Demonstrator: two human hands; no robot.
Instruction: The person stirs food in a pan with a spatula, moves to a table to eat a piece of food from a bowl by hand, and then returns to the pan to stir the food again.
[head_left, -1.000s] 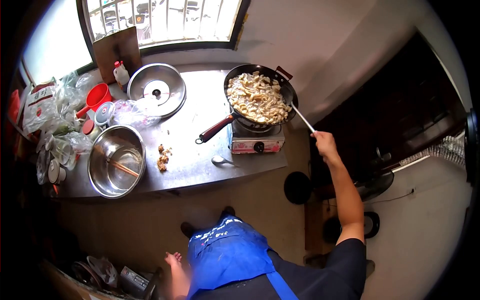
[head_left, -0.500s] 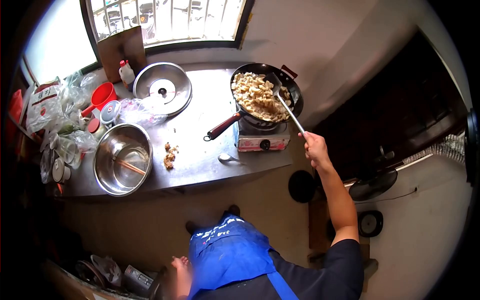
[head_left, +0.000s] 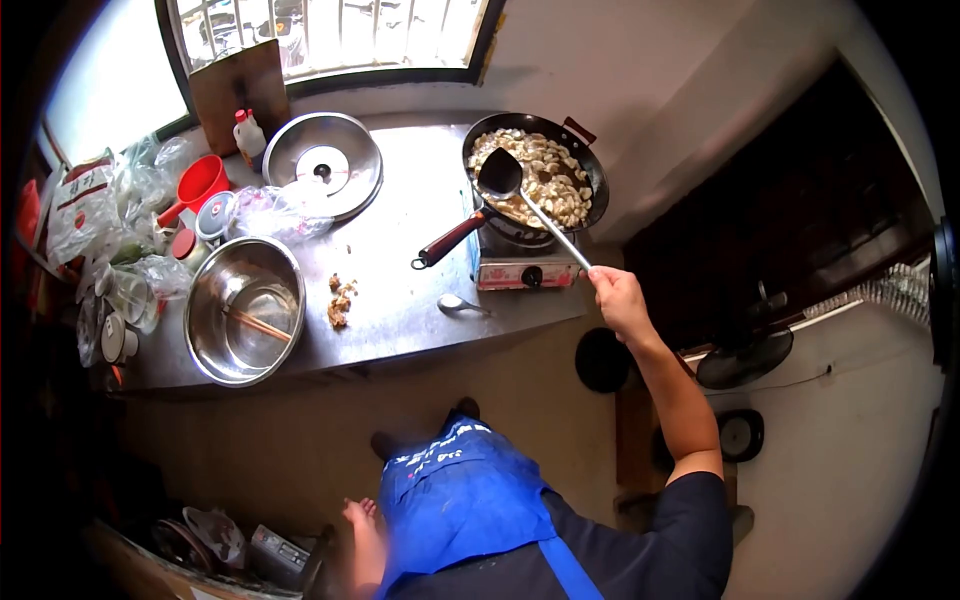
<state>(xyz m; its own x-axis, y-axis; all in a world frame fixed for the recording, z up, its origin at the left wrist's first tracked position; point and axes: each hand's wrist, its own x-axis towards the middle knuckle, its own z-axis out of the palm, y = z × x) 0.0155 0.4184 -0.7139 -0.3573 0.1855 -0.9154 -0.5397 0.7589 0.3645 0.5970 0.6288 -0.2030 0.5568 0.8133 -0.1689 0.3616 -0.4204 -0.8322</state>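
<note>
Head view: right hand (head_left: 617, 300) grips spatula (head_left: 530, 205) over wok (head_left: 590, 170).

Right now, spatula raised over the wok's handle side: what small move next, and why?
Probably lower the spatula into the food and sweep it across the wok: the right hand holds the blade raised over the wok's handle side, and pale pieces cover the bottom.
</note>
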